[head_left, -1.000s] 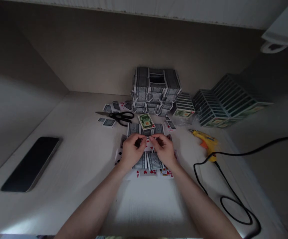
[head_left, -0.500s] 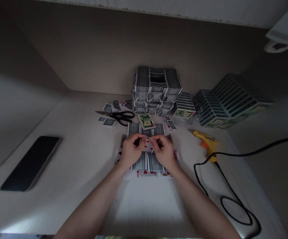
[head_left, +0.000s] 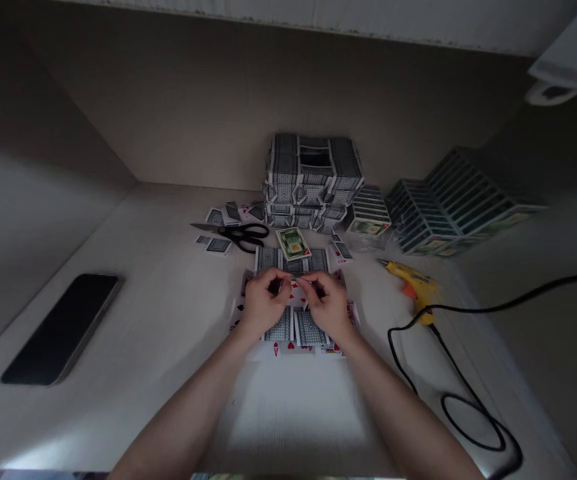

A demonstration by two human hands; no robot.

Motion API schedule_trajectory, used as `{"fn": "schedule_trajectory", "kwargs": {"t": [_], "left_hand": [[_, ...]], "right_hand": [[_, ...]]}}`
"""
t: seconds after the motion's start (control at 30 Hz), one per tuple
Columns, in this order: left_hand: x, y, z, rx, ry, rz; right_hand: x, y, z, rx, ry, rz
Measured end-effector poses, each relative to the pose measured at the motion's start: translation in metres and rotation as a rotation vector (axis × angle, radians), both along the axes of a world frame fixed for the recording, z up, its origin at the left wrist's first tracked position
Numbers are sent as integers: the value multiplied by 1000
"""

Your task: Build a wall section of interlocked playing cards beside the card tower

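My left hand (head_left: 267, 298) and my right hand (head_left: 327, 301) meet at the middle, thumbs and index fingers pinching the far edge of a playing card (head_left: 296, 293) with red diamonds. The card is held between both hands, its face toward me. Under and around the hands lies a flat arrangement of playing cards; patterned backs (head_left: 312, 328) show in front, with red-suited faces (head_left: 291, 347) along the near edge. A green card box (head_left: 293, 244) lies just beyond my fingers.
Behind stands a block built of folded cards (head_left: 313, 173). Black scissors (head_left: 241, 233) and cut card pieces (head_left: 218, 247) lie left of it. Card packs (head_left: 428, 220) are stacked right. A yellow glue gun (head_left: 416, 287) with a black cord (head_left: 498, 308) lies right, a phone (head_left: 61, 330) left.
Both hands stay at nearly the same spot, still pinching the card. Only slight finger movement shows; the things around have not moved.
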State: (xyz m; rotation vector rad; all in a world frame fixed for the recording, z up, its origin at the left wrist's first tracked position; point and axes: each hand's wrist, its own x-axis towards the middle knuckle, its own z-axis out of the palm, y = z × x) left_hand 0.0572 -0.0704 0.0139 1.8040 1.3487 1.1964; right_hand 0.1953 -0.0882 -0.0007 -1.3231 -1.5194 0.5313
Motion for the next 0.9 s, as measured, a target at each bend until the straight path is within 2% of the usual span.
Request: {"fn": "schedule_trajectory", "kwargs": {"t": [0.1,0.37,0.9], "left_hand": [[1,-1,0,-8,-1,9],[2,-1,2,55,15,7],[1,-3,2,107,100,17]], "right_hand": [[0,0,0,5,7,19],[0,2,-2,-77,54,-40],[0,1,-3,-50,42,-11]]}}
